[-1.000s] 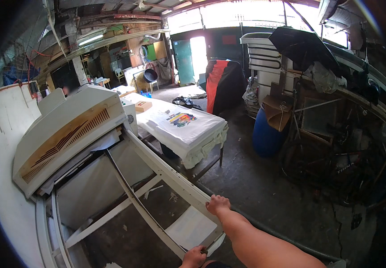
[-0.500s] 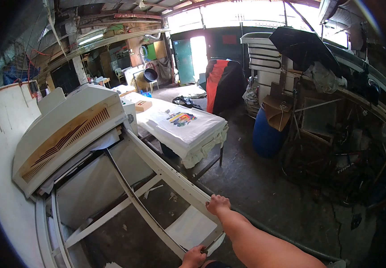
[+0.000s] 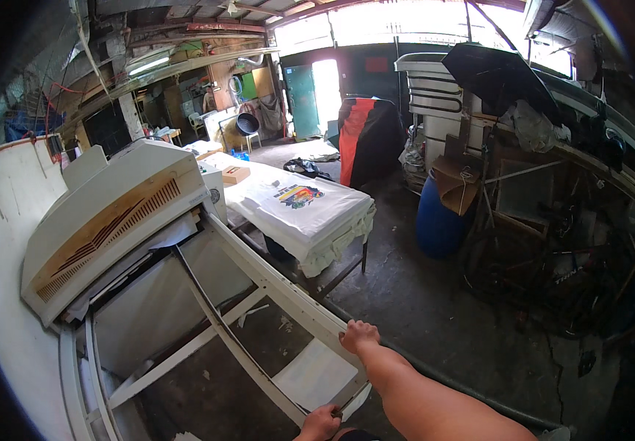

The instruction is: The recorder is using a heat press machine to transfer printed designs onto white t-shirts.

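My right hand (image 3: pixel 360 336) is curled over the outer white rail (image 3: pixel 299 298) of a long metal frame, toward its near end. Lower down, my left hand (image 3: pixel 321 422) is closed at the near end of the same frame, around a small dark part that its fingers mostly hide. A thin dark-edged bar (image 3: pixel 218 320) runs from there up to the white machine hood (image 3: pixel 115 220), which has a slotted, brown-stained panel. Grey-white sheets (image 3: pixel 174 234) stick out beneath the hood.
Beyond the frame, a table bears a stack of white cloth with a colourful print (image 3: pixel 299 196) and a cardboard box (image 3: pixel 236 174). To the right stand a blue barrel (image 3: pixel 439 220), a black umbrella (image 3: pixel 497 77) and a bicycle (image 3: pixel 560 268). A red-and-black cover (image 3: pixel 365 143) stands behind.
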{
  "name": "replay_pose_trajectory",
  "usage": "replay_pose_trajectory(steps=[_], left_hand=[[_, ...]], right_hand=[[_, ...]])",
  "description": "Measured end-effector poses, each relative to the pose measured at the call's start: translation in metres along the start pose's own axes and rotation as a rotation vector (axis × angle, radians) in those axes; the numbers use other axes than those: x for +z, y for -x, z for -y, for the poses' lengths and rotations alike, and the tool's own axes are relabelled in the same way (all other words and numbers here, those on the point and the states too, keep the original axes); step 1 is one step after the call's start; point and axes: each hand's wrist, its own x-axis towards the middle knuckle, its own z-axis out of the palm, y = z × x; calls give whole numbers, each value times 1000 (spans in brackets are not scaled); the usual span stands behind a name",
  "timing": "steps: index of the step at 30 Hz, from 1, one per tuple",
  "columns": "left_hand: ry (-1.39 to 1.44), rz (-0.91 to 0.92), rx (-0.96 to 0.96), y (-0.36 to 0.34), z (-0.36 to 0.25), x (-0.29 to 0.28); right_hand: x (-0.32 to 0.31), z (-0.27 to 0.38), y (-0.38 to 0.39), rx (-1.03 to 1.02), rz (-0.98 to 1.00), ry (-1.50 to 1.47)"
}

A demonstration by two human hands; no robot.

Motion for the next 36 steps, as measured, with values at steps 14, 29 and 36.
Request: replay_pose_trajectory(steps=[14,29,36], left_hand=[[-51,82,98,-2,-10,-7],[34,40,106,-3,-7,-7],[-38,-5,94,-9,1,1]], right_hand=[[-5,2,4,-7,24,3],[-5,0,3,2,11,-4],[-1,-2,1,3,1,-1]])
